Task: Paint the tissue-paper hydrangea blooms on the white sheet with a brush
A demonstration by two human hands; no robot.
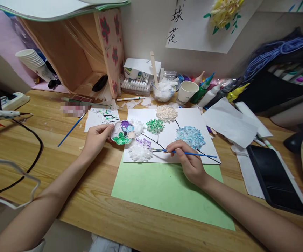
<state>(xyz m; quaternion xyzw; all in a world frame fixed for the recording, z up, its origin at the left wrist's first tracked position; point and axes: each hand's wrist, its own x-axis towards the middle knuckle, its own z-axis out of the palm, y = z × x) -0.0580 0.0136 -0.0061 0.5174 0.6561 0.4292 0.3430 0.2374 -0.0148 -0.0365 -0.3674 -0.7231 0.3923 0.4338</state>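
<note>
Pinching blue paintbrush, right hand closed on it, tip at purple-tinted flower on white sheet; left hand clamps palette just beside.

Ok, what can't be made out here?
Head view: fingers of the left hand under the palette, hidden by it.
Head view: what lies under the pixelated patch, masked.
Head view: top writing on the wall sheet, cut by the edge.
Head view: tip of the paintbrush, too small against purple petals.
</note>
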